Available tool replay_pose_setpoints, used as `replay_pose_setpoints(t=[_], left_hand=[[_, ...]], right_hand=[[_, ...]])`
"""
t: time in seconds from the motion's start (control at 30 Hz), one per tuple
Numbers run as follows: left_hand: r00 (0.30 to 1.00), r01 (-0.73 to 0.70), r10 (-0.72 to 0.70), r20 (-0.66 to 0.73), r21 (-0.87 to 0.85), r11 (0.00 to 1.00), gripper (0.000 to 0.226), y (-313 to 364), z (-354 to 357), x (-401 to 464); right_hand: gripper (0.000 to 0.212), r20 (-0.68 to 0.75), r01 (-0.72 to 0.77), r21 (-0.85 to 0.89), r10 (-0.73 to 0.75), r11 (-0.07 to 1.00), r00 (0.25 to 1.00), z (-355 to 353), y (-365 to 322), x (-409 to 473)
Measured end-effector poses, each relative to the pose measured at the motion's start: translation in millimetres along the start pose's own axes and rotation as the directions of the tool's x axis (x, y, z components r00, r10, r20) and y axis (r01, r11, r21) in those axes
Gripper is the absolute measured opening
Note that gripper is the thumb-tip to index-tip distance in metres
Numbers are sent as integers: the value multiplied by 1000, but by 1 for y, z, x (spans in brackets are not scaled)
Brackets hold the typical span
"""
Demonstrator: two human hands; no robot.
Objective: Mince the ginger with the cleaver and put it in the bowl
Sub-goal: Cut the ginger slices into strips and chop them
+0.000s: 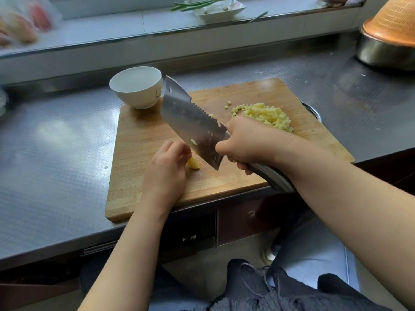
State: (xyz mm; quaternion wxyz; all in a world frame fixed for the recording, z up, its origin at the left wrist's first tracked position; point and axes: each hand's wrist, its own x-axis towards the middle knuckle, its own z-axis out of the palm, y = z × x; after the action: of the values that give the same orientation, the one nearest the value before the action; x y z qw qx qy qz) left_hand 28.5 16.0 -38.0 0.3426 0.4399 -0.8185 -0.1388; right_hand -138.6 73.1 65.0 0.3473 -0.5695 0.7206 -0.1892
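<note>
Pale yellow ginger chunk (193, 163), small and wet-looking, lying on the near-left part of the rectangular wooden cutting board (143, 135), pinched under the curled fingertips of the left hand (165, 168). Left hand resting knuckles-up on the board, fingers bent round the piece, only its right end showing. Just to the right, broad steel cleaver (190, 122) with a scalloped spine, tilted with its tip raised toward the far left and its heel corner low, close beside the chunk; whether the edge touches the board cannot be told. Right hand (243, 143) wrapped tight around the dark cleaver handle, thumb along the blade's rear, handle end jutting out under the wrist past the board's near edge. Heap of finely diced yellow ginger (267, 115) piled on the far right part of the board, a few loose cubes scattered just left of it, partly hidden behind the right hand. Small white ceramic bowl (137, 86) standing upright at the far-left corner of the board, nothing visible inside. Board lying askew on the grey textured steel worktop (56, 153), near edge overhanging slightly. Farther back on the ledge, shallow white dish (221, 10) with green stalks across it. Far right, orange mesh colander (395, 23) sitting inverted over a round steel basin (381, 56).
</note>
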Motion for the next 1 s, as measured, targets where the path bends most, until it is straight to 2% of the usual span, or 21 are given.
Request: replay_pose_setpoints(t=[0.4,1.0], left_hand=[[1000,-6,5,11,41,999,5,2,0,0],[1000,20,-20,-6,88,996,9,-5,2,-4]], right_hand=[[25,35,-1,-50,3,999,999,2,-13,1],[15,100,-27,-140,42,990,994,15,-20,3]])
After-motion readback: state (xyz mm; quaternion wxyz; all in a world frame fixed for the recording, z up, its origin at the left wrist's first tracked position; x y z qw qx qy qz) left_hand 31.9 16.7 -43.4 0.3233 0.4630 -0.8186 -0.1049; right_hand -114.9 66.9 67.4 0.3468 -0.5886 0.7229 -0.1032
